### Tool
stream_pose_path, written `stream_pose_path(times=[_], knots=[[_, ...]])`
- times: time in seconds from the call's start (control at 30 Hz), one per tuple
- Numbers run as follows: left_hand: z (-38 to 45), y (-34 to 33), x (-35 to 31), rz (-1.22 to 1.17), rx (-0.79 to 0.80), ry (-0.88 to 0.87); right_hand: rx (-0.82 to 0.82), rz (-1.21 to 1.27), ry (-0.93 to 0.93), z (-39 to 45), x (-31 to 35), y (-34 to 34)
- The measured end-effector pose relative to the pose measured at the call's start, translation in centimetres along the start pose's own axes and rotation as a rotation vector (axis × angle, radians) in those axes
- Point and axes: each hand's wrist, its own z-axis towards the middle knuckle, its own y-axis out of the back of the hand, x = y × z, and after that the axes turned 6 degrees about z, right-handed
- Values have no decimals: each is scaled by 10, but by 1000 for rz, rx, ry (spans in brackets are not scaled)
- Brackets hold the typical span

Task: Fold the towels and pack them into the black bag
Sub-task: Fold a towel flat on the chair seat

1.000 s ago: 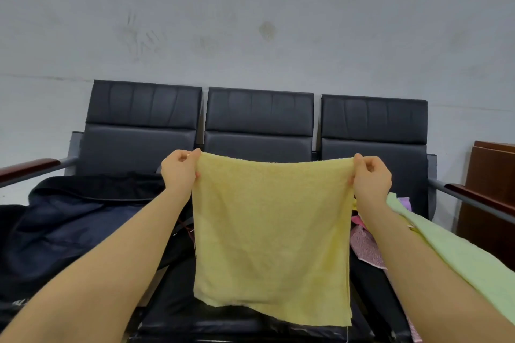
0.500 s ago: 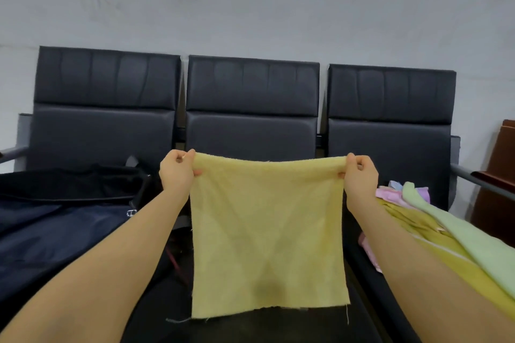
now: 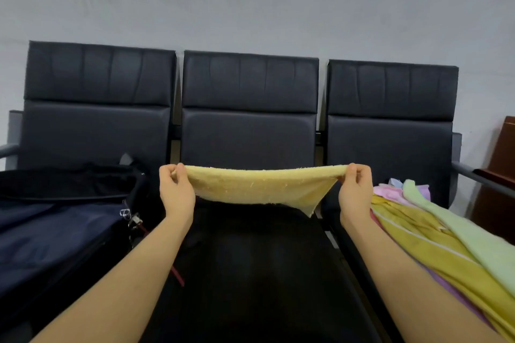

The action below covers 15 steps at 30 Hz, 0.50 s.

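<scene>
**A:** Item one, yellow towel [image 3: 259,188]. Where is it?

**B:** Centre of the frame, held in the air over the middle seat [image 3: 250,259] of the bench. Your left hand [image 3: 176,193] pinches its left corner between thumb and curled fingers; your right hand [image 3: 354,193] pinches the right corner the same way. The cloth is stretched taut between them and lies almost edge-on to the camera, with one loose corner hanging low near your right hand.

**A:** Item two, black bag [image 3: 64,220]?

**B:** Left of the frame, lying on the left seat with its dark lining showing and a zip pull [image 3: 131,217] just beside your left wrist. Whether it holds any towels, I cannot tell.

**A:** Item three, remaining stock?

**B:** A heap of towels [image 3: 434,234] at the right of the frame: pink, mustard, pale green, a lilac edge.

**A:** Risks?

**B:** You hold only two corners. If the far edge lands askew on the seat, the fold will likely come out crooked. The hanging corner may tuck under and bunch. A slack pinch on either side would drop that end.

**A:** Change against half a second ago?

**B:** Then the towel hung down flat from your hands as a full square facing you. Now it is swung up and forward, nearly level. Your hands are a little farther apart.
</scene>
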Motion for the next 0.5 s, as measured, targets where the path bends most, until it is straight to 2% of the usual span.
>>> stream_pose_path(times=[0.27,0.5], knots=[[-46,37,67,209,86,154,29,-153,-113,-58,-42,43],[-58,51,106,593,154,69,56,-289,-169,-75,-82,57]])
